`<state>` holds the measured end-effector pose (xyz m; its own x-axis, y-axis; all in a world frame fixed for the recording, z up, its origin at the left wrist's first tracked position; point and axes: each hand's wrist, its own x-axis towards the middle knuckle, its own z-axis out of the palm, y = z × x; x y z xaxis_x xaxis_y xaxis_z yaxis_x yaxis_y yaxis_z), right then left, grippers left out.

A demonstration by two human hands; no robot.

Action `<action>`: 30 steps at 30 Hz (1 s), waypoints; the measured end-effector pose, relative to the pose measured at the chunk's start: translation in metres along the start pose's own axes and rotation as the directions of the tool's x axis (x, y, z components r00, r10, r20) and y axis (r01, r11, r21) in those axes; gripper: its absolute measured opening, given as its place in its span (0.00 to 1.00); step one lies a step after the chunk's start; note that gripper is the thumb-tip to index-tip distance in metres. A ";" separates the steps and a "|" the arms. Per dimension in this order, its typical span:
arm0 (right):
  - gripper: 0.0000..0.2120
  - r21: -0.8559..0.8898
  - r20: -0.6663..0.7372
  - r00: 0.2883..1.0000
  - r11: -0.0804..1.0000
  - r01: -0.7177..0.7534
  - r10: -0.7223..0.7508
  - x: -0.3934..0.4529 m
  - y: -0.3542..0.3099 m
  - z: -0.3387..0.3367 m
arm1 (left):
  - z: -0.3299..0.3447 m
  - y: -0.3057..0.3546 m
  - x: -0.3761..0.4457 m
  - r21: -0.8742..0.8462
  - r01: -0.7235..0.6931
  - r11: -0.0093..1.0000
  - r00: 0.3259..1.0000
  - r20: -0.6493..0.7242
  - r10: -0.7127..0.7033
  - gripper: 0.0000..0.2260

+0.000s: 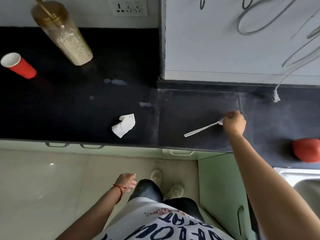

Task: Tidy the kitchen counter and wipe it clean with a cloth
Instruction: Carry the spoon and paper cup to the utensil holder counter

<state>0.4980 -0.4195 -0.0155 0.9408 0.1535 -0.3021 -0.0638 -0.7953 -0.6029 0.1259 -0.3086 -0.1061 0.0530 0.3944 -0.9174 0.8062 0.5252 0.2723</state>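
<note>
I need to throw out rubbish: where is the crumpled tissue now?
In the head view, the crumpled tissue lies on the dark counter near its front edge, left of the spoon that the right hand grips.

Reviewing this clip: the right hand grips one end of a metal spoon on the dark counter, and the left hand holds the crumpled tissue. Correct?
Not quite. In the head view the left hand hangs open and empty near the leg; the crumpled tissue lies untouched on the counter. The right hand does grip the spoon by one end.
</note>
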 end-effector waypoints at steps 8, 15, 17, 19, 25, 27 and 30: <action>0.10 0.285 0.067 0.997 0.959 0.006 -0.026 -0.039 0.016 0.002 | -0.009 -0.011 -0.002 -0.162 0.004 0.987 0.999 -0.040 -0.011 0.15; 0.08 0.373 0.278 0.918 0.912 0.169 -0.284 -0.106 0.010 0.027 | -0.010 -0.057 -0.026 -0.443 0.001 0.896 0.991 -0.116 -0.059 0.16; 0.09 0.352 0.367 0.864 0.911 0.215 -0.345 -0.127 0.012 0.044 | -0.010 -0.080 -0.038 -0.526 0.030 0.850 0.987 -0.118 -0.107 0.16; 0.07 0.306 0.460 0.798 0.913 0.269 -0.389 -0.148 0.016 0.064 | -0.010 -0.112 -0.051 -0.586 0.046 0.809 0.986 -0.102 -0.129 0.14; 0.06 0.139 0.642 0.612 0.856 0.499 -0.461 -0.206 0.021 0.112 | -0.010 -0.218 -0.076 -0.813 0.093 0.575 0.944 -0.111 -0.310 0.09; 0.08 0.113 0.687 0.564 0.834 0.540 -0.458 -0.230 0.017 0.124 | -0.013 -0.250 -0.080 -0.849 0.089 0.521 0.921 -0.129 -0.368 0.09; 0.08 0.101 0.708 0.527 0.807 0.582 -0.470 -0.255 0.007 0.142 | -0.025 -0.283 -0.082 -0.877 0.070 0.475 0.898 -0.152 -0.413 0.08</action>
<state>0.2104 -0.3805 -0.0478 0.2903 0.8698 -0.3989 0.4628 -0.4925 -0.7371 -0.1216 -0.4708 -0.1012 -0.3747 0.2519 -0.8923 -0.1306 0.9385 0.3197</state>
